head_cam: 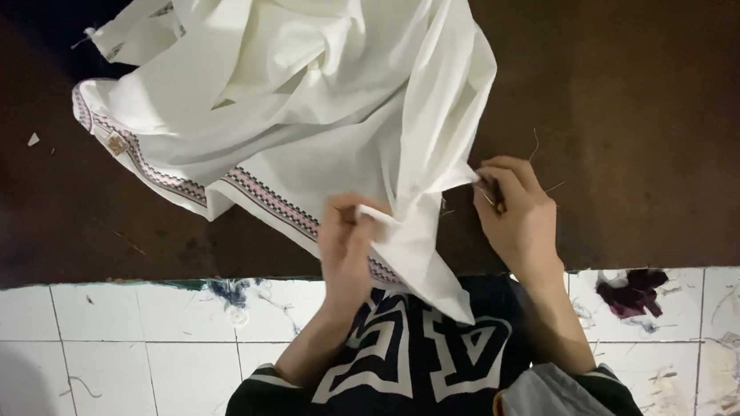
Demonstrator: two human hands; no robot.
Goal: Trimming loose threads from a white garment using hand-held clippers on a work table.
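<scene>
I see the white cotton garment w/ patterned woven trim [308,96] heaped on the dark brown table [663,127]; left hand [347,246] pinches its hem, right hand [517,212] pinches the edge plus sth thin, maybe a needle; most trim looks done, I'd guess

Dim overall; white cloth [310,78] brightly lit, near glare; table [663,127] dark; corners in shadow; slight motion blur

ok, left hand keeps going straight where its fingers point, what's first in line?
The white cloth: the left hand already pinches its trimmed edge, fingers pointing up-frame into the bunched folds. Beyond that lies the dark brown table. Depth is unclear, so tentative.
</scene>
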